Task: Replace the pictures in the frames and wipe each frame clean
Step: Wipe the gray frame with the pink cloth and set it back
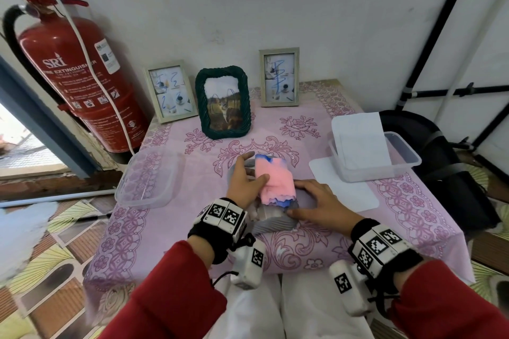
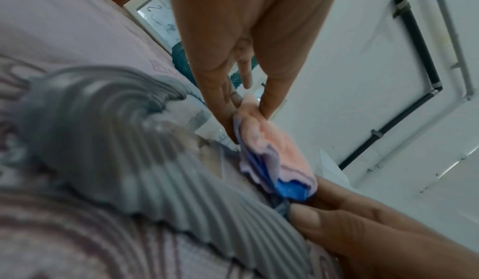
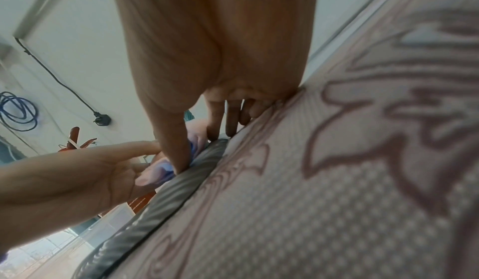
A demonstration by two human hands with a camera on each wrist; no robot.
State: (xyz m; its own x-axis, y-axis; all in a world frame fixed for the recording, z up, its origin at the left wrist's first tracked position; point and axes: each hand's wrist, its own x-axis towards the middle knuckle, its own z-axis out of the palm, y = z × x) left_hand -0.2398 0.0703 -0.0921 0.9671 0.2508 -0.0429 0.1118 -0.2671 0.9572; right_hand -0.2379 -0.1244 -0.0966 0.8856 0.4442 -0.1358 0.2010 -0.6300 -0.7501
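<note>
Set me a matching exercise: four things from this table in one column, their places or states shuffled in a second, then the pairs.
Things:
1. grey frame
2. dark green frame
3. pink cloth
4. white sheets

Places:
a. in the clear tub at the right
b. lying flat, right hand on it
c. upright at the back
d. held by the left hand

Pairs: 1-b, 2-c, 3-d, 4-a

Head view above table (image 1: 316,250), facing down, wrist views low, close, sharing grey frame (image 2: 155,181)
</note>
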